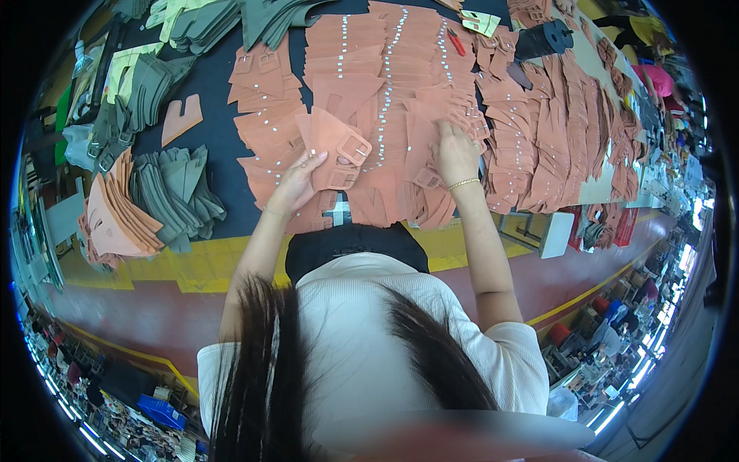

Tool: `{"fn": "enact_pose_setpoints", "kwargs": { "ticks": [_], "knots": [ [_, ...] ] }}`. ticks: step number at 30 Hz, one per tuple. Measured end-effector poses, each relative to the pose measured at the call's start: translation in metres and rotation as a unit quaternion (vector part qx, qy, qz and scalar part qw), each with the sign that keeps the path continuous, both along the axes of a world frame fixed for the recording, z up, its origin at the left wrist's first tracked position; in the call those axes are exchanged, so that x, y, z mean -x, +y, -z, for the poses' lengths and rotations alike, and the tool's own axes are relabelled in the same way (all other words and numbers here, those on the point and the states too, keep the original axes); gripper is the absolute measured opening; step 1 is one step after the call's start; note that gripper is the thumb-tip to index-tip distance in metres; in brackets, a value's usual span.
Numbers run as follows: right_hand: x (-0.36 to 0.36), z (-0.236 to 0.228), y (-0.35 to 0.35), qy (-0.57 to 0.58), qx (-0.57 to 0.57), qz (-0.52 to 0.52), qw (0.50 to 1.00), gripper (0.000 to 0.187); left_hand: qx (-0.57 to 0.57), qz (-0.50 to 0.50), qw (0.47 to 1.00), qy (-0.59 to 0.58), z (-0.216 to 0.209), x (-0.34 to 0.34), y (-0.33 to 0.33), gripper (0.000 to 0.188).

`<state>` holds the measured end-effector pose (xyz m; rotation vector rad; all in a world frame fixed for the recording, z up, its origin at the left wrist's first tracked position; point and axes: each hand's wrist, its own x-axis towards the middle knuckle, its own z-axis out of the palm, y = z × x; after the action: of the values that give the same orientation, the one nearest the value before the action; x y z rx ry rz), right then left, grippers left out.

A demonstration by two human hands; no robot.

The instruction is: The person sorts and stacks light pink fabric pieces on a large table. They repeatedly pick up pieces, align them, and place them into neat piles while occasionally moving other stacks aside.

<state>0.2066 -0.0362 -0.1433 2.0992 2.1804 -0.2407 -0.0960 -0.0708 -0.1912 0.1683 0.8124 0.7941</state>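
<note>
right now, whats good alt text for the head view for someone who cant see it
The left hand holds a small stack of salmon-orange leather strap pieces with buckles, while the right hand touches more of them spread over a dark worktable. Grey-green pieces lie stacked at left.

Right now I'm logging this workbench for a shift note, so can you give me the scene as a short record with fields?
left hand: left hand holds a fan of orange leather pieces with buckles
right hand: right hand rests fingers on the orange stacks on the table
surface: dark table top
left side: grey-green piece stacks
far edge: red-handled tool and a black roll
wrist: thin bracelet on the right
</note>
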Motion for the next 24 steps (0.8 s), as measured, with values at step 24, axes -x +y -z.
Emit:
{"fn": "enact_pose_setpoints", "kwargs": {
  "ticks": [24],
  "knots": [
    [-0.003, 0.003, 0.033, -0.049, -0.144, -0.107, 0.983, 0.025, -0.033, 0.097, 0.991, 0.085, -0.011, -0.018, -0.006, 0.045]
  ]
}}
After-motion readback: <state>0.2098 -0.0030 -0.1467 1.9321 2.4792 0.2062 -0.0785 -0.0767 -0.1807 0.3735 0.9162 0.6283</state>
